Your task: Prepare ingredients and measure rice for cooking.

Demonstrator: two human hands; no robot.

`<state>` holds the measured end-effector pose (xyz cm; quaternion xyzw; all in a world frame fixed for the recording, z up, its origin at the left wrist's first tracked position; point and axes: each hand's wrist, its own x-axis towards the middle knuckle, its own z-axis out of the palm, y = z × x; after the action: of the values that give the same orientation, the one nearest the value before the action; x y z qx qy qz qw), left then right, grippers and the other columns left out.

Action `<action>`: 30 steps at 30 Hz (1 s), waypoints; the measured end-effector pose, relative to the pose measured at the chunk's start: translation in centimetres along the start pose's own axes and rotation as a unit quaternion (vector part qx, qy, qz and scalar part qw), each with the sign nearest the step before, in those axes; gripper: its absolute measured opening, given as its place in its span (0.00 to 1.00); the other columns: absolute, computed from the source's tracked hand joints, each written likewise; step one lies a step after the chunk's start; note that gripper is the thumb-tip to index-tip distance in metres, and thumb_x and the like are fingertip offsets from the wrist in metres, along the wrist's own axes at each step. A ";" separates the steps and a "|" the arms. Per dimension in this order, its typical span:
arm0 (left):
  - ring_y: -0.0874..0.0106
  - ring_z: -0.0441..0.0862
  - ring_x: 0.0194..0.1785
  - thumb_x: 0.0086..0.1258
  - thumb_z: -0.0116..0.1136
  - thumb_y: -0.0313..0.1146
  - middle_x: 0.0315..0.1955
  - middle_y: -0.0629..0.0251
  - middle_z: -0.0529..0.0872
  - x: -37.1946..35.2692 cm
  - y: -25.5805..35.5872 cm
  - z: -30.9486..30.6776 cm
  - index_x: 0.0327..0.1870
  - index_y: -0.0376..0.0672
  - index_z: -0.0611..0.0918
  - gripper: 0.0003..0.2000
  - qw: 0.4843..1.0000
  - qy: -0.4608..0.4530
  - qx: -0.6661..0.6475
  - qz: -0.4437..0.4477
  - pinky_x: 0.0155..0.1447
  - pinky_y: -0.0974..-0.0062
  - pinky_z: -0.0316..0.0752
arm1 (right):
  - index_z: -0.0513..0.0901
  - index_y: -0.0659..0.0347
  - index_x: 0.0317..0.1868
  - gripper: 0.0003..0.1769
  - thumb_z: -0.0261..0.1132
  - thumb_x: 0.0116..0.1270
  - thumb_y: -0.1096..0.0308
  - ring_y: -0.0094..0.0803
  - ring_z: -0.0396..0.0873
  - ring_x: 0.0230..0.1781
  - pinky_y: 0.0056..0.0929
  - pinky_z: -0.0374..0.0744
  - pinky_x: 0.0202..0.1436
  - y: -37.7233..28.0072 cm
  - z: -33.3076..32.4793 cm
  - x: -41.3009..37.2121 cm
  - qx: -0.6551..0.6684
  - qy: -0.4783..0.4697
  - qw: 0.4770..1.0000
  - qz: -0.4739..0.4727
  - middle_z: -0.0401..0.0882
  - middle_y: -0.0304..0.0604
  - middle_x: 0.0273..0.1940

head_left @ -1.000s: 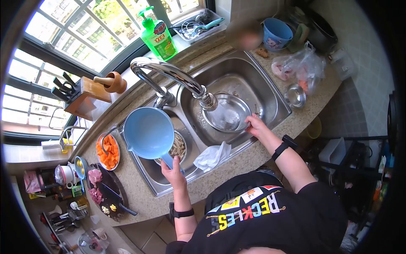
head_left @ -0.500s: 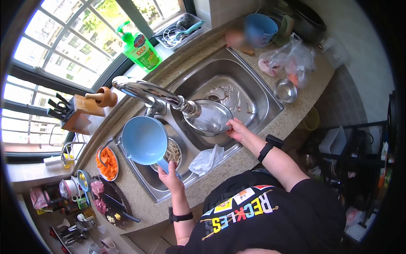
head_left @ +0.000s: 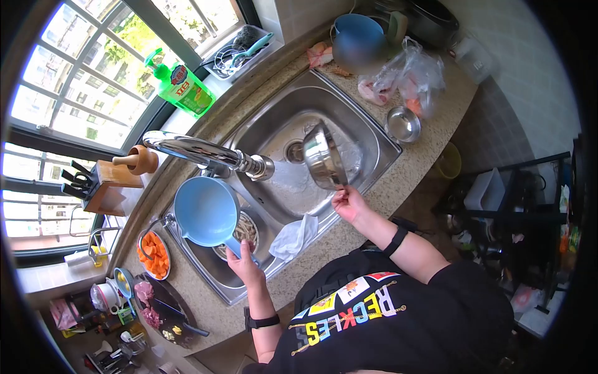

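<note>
My left hand (head_left: pixel 246 263) is closed round the handle of a light blue pan (head_left: pixel 207 212), held level over the smaller basin. Beneath the pan, a bowl of pale strips (head_left: pixel 247 232) partly shows. My right hand (head_left: pixel 349 203) grips the rim of a steel bowl (head_left: pixel 324 157), which is tipped on its side over the large basin (head_left: pixel 299 115). Water streams from the faucet (head_left: pixel 258 167) into that basin, to the left of the bowl. A white cloth (head_left: pixel 293 240) lies on the sink's front edge between my hands.
Orange chunks on a plate (head_left: pixel 154 254) and a cutting board with meat and a knife (head_left: pixel 168 308) are at left. A green soap bottle (head_left: pixel 187 90) and a knife block (head_left: pixel 109 184) line the sill. Plastic bags (head_left: pixel 420 78) and a small steel bowl (head_left: pixel 403 124) stand at right.
The steel bowl has gone from under the faucet to the right and is now tilted on its side. The blue pan stays in my left hand. The whole view has shifted slightly.
</note>
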<state>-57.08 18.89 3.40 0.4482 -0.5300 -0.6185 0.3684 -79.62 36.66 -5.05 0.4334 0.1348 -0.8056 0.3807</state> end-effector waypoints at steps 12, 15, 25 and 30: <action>0.79 0.76 0.28 0.66 0.56 0.29 0.27 0.68 0.80 -0.8 -0.4 -2.0 0.39 0.39 0.76 0.05 0.999 0.048 -0.015 -0.013 0.35 0.81 0.70 | 0.69 0.60 0.28 0.05 0.58 0.56 0.76 0.31 0.74 0.21 0.25 0.74 0.21 0.8 4.1 2.3 -0.408 0.028 0.904 -0.124 0.69 0.40 0.21; 0.79 0.76 0.28 0.66 0.57 0.29 0.27 0.68 0.80 -1.1 -0.9 -2.5 0.39 0.39 0.76 0.05 0.999 0.043 -0.018 -0.007 0.35 0.80 0.71 | 0.71 0.61 0.34 0.04 0.56 0.58 0.75 0.28 0.75 0.19 0.23 0.74 0.19 1.8 6.0 2.9 -0.478 0.017 0.863 -0.162 0.72 0.40 0.23; 0.78 0.76 0.28 0.66 0.56 0.28 0.27 0.67 0.81 -1.4 -1.3 -2.2 0.39 0.38 0.76 0.05 0.997 0.061 -0.035 -0.016 0.35 0.79 0.71 | 0.73 0.61 0.34 0.04 0.54 0.59 0.78 0.19 0.72 0.16 0.17 0.71 0.19 -2.0 8.6 1.1 -0.642 -0.151 0.702 -0.269 0.75 0.33 0.23; 0.78 0.76 0.30 0.66 0.56 0.27 0.28 0.67 0.80 -1.3 -1.3 -2.2 0.39 0.37 0.76 0.05 0.998 0.045 -0.042 -0.032 0.37 0.80 0.72 | 0.66 0.65 0.27 0.06 0.56 0.53 0.76 0.30 0.71 0.21 0.32 0.65 0.25 -7.7 11.5 -2.6 -0.836 -0.235 0.306 -0.390 0.67 0.47 0.19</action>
<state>-54.53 19.63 2.27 0.4769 -0.4714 -0.6308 0.3904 -91.19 36.84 2.98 -0.4278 0.7945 -0.3837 0.1962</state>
